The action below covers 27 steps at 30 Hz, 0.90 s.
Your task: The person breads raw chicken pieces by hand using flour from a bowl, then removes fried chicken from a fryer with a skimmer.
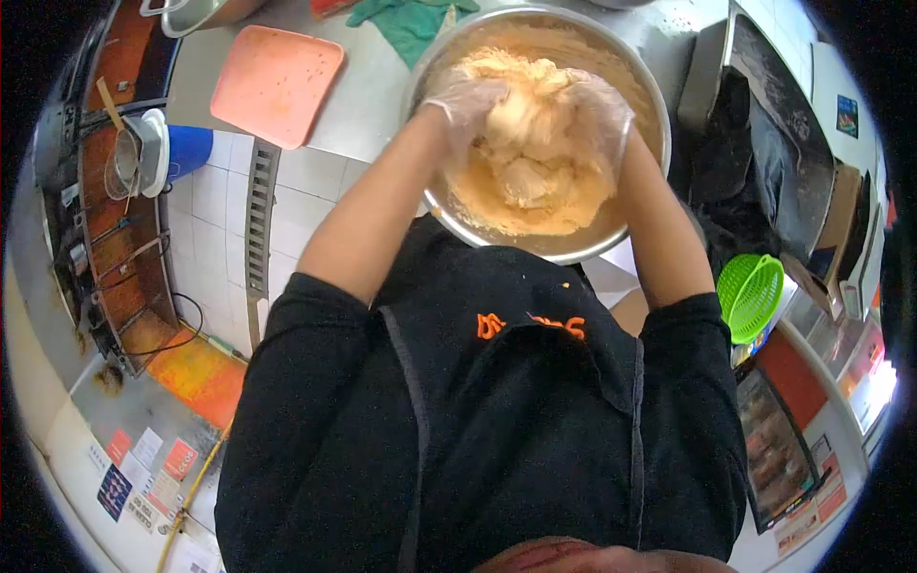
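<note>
A large steel bowl (642, 100) stands on the metal counter and holds a big lump of pale orange dough (535, 162). Both of my hands wear thin clear gloves and are inside the bowl. My left hand (463, 100) grips the dough's upper left side. My right hand (602, 115) is pressed over its upper right side, fingers curled into it. Dough residue coats the bowl's inner wall. My black sleeves and apron fill the lower half of the view.
A pink cutting board (275, 81) lies on the counter left of the bowl. A green cloth (411, 24) lies behind it. A green plastic colander (750, 294) sits at the right. Dark cloth (755, 181) is piled right of the bowl. A blue container (181, 151) stands on the tiled floor.
</note>
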Each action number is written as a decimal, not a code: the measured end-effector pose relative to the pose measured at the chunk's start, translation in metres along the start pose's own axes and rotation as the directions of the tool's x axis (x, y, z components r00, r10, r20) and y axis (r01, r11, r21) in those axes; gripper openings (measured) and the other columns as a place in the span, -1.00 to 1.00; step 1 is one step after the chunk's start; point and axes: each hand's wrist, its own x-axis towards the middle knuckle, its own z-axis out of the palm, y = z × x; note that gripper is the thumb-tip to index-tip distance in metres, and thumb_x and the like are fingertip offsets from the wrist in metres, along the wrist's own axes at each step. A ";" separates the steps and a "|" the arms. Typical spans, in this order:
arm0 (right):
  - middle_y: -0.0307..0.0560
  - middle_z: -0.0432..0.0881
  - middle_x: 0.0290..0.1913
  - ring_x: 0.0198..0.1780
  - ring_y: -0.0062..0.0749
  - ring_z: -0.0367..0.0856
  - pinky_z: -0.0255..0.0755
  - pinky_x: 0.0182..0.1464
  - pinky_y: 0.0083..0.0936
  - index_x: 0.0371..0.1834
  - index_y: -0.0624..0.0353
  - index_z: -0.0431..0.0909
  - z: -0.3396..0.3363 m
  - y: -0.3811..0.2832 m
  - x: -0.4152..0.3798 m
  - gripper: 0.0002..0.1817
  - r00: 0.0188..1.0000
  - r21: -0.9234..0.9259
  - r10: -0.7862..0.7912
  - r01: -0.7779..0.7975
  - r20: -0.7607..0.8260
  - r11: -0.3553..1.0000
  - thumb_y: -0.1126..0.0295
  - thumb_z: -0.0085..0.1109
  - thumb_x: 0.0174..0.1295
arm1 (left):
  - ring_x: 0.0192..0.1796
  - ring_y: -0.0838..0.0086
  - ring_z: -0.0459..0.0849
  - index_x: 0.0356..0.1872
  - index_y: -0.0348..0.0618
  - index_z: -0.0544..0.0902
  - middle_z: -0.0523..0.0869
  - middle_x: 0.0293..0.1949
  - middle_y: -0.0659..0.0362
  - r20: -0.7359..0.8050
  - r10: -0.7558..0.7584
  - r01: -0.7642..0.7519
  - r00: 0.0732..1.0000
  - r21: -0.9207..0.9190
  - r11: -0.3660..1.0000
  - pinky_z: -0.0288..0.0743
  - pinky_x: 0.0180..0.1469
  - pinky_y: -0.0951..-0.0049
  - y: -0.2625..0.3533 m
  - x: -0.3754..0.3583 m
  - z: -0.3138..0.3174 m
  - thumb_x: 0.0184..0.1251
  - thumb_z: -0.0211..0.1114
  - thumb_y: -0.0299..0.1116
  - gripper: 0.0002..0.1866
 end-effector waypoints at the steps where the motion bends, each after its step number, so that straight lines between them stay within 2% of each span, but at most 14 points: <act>1: -0.11 0.64 -0.11 -0.10 -0.30 0.60 0.51 -0.01 -0.41 0.05 0.16 0.57 -0.014 0.006 -0.004 -0.68 1.000 0.142 0.017 -0.015 -0.009 0.990 0.38 0.03 0.25 | 0.47 0.14 0.15 0.45 -0.10 0.18 0.17 0.45 -0.01 -0.046 0.004 -0.002 0.999 0.042 0.999 -0.03 0.45 -0.03 -0.004 -0.007 -0.001 0.09 0.17 0.30 -0.03; 2: -0.13 0.63 -0.13 -0.15 -0.33 0.58 0.51 -0.04 -0.41 0.00 0.16 0.59 -0.028 0.013 -0.008 -0.71 0.999 0.282 0.030 -0.023 -0.019 0.959 0.38 0.03 0.25 | 0.46 0.14 0.18 0.44 -0.11 0.19 0.21 0.44 -0.02 -0.091 0.014 -0.006 0.996 0.087 0.996 0.00 0.44 -0.03 -0.007 -0.015 -0.001 0.10 0.20 0.25 -0.05; 3: -0.09 0.64 -0.09 -0.11 -0.31 0.59 0.52 -0.06 -0.37 0.02 0.19 0.58 -0.041 0.031 -0.009 -0.68 0.968 -0.001 -0.234 0.235 -0.089 0.972 0.31 0.02 0.27 | 0.45 0.15 0.21 0.44 -0.12 0.20 0.24 0.42 -0.02 -0.137 0.031 -0.012 0.990 0.134 0.991 0.04 0.43 -0.02 -0.010 -0.025 0.000 0.10 0.22 0.21 -0.06; 4: -0.09 0.64 -0.09 -0.11 -0.31 0.59 0.52 -0.06 -0.37 0.02 0.19 0.58 -0.041 0.025 -0.013 -0.68 0.966 0.000 -0.236 0.237 -0.101 0.971 0.31 0.02 0.27 | 0.44 0.15 0.24 0.43 -0.13 0.21 0.28 0.40 -0.03 -0.185 0.055 -0.020 0.981 0.182 0.983 0.07 0.42 -0.01 -0.010 -0.036 0.001 0.10 0.25 0.16 -0.08; 6: -0.06 0.66 -0.06 -0.08 -0.25 0.61 0.50 0.00 -0.34 0.04 0.22 0.58 -0.042 0.009 -0.016 -0.62 0.865 -0.375 0.141 -0.349 -0.481 0.859 0.22 0.00 0.30 | 0.41 0.15 0.30 0.42 -0.16 0.23 0.35 0.37 -0.04 -0.279 0.121 -0.040 0.953 0.280 0.959 0.14 0.41 0.00 -0.007 -0.061 0.005 0.10 0.30 0.07 -0.11; 7: -0.10 0.58 0.09 0.05 -0.38 0.57 0.52 -0.04 -0.37 0.27 0.11 0.38 -0.055 0.031 -0.005 -0.50 0.892 -0.404 0.260 -0.406 -0.369 0.820 0.05 -0.07 0.39 | 0.43 0.10 0.26 0.43 -0.13 0.19 0.29 0.40 -0.06 -0.299 -0.157 0.241 0.941 0.268 0.933 0.20 0.35 -0.07 0.021 -0.106 0.027 0.37 -0.06 0.15 -0.25; 8: -0.10 0.58 0.09 0.05 -0.38 0.57 0.52 -0.04 -0.37 0.27 0.11 0.38 -0.051 0.037 -0.009 -0.50 0.890 -0.394 0.261 -0.407 -0.374 0.824 0.05 -0.07 0.39 | 0.43 0.10 0.26 0.43 -0.13 0.19 0.29 0.40 -0.06 -0.299 -0.154 0.240 0.942 0.280 0.929 0.20 0.35 -0.07 0.017 -0.101 0.027 0.37 -0.06 0.15 -0.25; 13: -0.03 0.40 0.33 0.33 -0.17 0.34 0.38 0.17 -0.10 0.46 0.08 0.15 0.029 -0.019 -0.068 -0.28 0.888 -0.166 0.410 -0.445 -0.208 0.880 -0.05 0.02 0.33 | 0.30 0.13 0.43 0.43 -0.07 0.21 0.37 0.34 -0.01 0.157 0.003 0.007 0.988 -0.064 0.998 0.37 0.27 -0.04 -0.014 -0.053 0.034 0.40 -0.26 0.34 -0.20; 18: 0.04 0.44 0.28 0.27 -0.20 0.42 0.36 0.26 -0.21 0.42 0.13 0.20 0.021 0.028 -0.060 -0.24 0.910 0.040 0.410 -0.413 0.062 0.910 0.07 0.25 0.21 | 0.21 0.19 0.53 0.38 -0.06 0.30 0.45 0.30 0.02 0.088 0.046 -0.057 0.995 0.130 0.990 0.36 0.20 0.02 -0.020 -0.016 0.018 0.42 -0.12 0.21 -0.31; 20: 0.04 0.49 0.23 0.22 -0.23 0.46 0.34 0.28 -0.34 0.37 0.15 0.27 0.016 0.028 -0.075 -0.21 0.984 -0.162 0.167 -0.156 0.055 0.974 0.20 0.40 0.07 | 0.15 0.25 0.58 0.37 -0.06 0.31 0.52 0.24 0.01 0.027 0.107 -0.110 0.994 0.191 0.975 0.42 0.15 0.09 -0.020 -0.019 0.013 0.43 -0.07 0.16 -0.35; 22: 0.01 0.51 0.20 0.20 -0.24 0.47 0.34 0.29 -0.42 0.31 0.19 0.34 0.025 -0.006 -0.102 -0.23 0.993 -0.430 0.117 -0.116 -0.025 0.895 0.31 0.45 -0.02 | 0.11 0.30 0.62 0.30 -0.04 0.41 0.61 0.13 0.02 0.311 0.373 -0.472 0.874 0.362 0.804 0.48 0.09 0.24 -0.021 -0.017 0.000 0.35 0.11 0.04 -0.42; 24: 0.00 0.53 0.17 0.17 -0.27 0.50 0.36 0.27 -0.40 0.27 0.20 0.38 0.024 -0.006 -0.114 -0.25 0.977 -0.669 -0.197 0.093 -0.082 0.738 0.39 0.46 -0.08 | 0.10 0.27 0.63 0.25 -0.04 0.47 0.63 0.11 0.02 0.422 0.417 -0.590 0.805 0.500 0.633 0.48 0.10 0.24 -0.017 -0.018 -0.006 0.31 0.15 -0.02 -0.46; 26: 0.02 0.53 0.17 0.16 -0.27 0.52 0.39 0.23 -0.40 0.23 0.19 0.42 0.014 -0.015 -0.118 -0.32 0.979 -0.679 -0.188 0.086 -0.078 0.729 0.52 0.38 -0.08 | 0.08 0.25 0.63 0.20 -0.03 0.52 0.64 0.08 0.02 0.548 0.428 -0.695 0.719 0.591 0.410 0.47 0.11 0.24 -0.012 -0.022 -0.002 0.27 0.19 -0.07 -0.50; 27: 0.08 0.54 0.16 0.18 -0.17 0.51 0.38 0.25 -0.36 0.22 0.16 0.43 0.004 -0.016 -0.118 -0.40 0.980 -0.373 -0.170 0.122 -0.099 0.920 0.42 0.28 0.02 | 0.07 0.22 0.63 0.19 -0.01 0.54 0.65 0.07 0.04 0.480 0.518 -0.655 0.708 0.720 0.227 0.48 0.12 0.24 -0.013 -0.025 0.003 0.25 0.20 -0.09 -0.51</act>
